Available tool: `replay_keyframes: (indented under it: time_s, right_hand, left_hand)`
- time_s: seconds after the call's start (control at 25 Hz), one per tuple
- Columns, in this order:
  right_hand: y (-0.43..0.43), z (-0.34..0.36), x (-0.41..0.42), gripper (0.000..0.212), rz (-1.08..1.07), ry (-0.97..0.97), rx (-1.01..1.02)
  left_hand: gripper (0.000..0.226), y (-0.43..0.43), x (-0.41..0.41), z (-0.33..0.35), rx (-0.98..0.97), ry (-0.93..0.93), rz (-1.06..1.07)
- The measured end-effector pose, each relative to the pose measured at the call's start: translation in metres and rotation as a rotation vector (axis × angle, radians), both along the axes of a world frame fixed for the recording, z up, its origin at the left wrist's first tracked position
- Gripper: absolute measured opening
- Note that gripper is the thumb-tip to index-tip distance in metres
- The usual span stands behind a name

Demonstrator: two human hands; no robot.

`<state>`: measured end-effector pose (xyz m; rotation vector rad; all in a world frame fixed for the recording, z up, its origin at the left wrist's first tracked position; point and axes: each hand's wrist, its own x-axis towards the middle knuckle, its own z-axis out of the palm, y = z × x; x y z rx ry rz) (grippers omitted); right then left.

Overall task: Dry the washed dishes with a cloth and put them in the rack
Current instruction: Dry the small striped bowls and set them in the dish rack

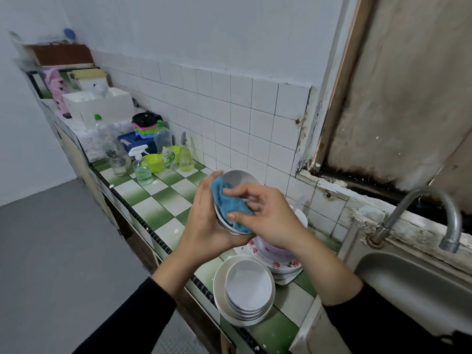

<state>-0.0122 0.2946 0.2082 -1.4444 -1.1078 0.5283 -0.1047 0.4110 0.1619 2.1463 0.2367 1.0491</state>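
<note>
Cupping one white bowl [240,178] from behind, the left hand [204,221] grips it while the right hand [270,218] pinches the one blue cloth [227,203] inside it. Right below both hands, a stack of maybe four white bowls [249,287] sits on the counter [163,200].

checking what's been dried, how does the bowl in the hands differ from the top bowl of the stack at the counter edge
The held bowl is tilted on edge in the left hand; the stack's top bowl sits upright, nested on others over a plate. The held bowl has a blue cloth pressed into it by the right hand; the stack's top bowl is bare. Both are white and shallow.
</note>
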Motion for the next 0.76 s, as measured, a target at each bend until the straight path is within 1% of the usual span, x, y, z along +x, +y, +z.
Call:
replay_keyframes:
  time_s: [0.08,0.12,0.16,0.2,0.24,0.28,0.32,0.4,0.44,0.48,0.52,0.56,0.6,0.64,0.68,0.72,0.76]
  right_hand:
    - [-0.006,0.016,0.01,0.043,0.048,-0.265,-0.196]
    - [-0.007,0.023,0.013,0.041,0.006,-0.387,-0.262]
    - [-0.005,0.026,0.012,0.04,-0.072,-0.488,-0.285]
    - [-0.003,0.026,0.009,0.042,-0.156,-0.554,-0.262]
    - [-0.001,0.025,0.005,0.044,-0.19,-0.577,-0.221]
    - [0.0,0.023,0.0,0.046,-0.153,-0.577,-0.195]
    - [-0.001,0.022,-0.004,0.045,-0.062,-0.583,-0.21]
    - [-0.005,0.023,0.001,0.044,0.139,-0.664,-0.354]
    - [-0.005,0.028,0.006,0.045,0.187,-0.752,-0.435]
    - [-0.005,0.032,0.011,0.046,0.18,-0.855,-0.502]
    - [-0.003,0.035,0.015,0.046,0.132,-0.935,-0.517]
    - [-0.001,0.037,0.016,0.045,0.048,-0.958,-0.482]
    - [0.002,0.036,0.016,0.042,-0.043,-0.921,-0.401]
    - [0.005,0.034,0.013,0.04,-0.104,-0.795,-0.293]
    - [0.007,0.03,0.01,0.039,-0.106,-0.635,-0.199]
    - [0.006,0.028,0.005,0.039,-0.054,-0.515,-0.165]
    - [0.004,0.027,0.0,0.039,0.019,-0.482,-0.186]
  left_hand:
    - [0.113,0.002,-0.008,0.001,-0.074,-0.013,-0.039]
    - [0.113,-0.002,-0.011,0.002,-0.051,-0.013,-0.006]
    - [0.112,-0.006,-0.013,0.004,-0.027,-0.019,0.02]
    - [0.111,-0.009,-0.014,0.007,-0.018,-0.029,0.029]
    - [0.109,-0.011,-0.015,0.01,-0.017,-0.039,0.028]
    - [0.107,-0.009,-0.017,0.012,-0.004,-0.043,0.028]
    - [0.107,-0.005,-0.019,0.014,0.01,-0.032,0.029]
    - [0.112,0.003,-0.024,0.015,0.008,0.002,0.025]
    - [0.114,0.005,-0.026,0.015,-0.005,0.011,0.02]
    - [0.115,0.005,-0.027,0.014,-0.026,0.018,0.015]
    - [0.114,0.003,-0.027,0.014,-0.056,0.02,0.01]
    - [0.114,0.002,-0.026,0.014,-0.087,0.015,0.0]
    - [0.113,0.0,-0.025,0.014,-0.107,0.008,-0.012]
    - [0.111,0.0,-0.024,0.015,-0.109,0.0,-0.017]
    - [0.111,0.001,-0.023,0.016,-0.098,-0.004,-0.016]
    - [0.111,0.003,-0.023,0.018,-0.083,-0.005,-0.01]
    - [0.111,0.006,-0.024,0.019,-0.066,0.002,0.003]
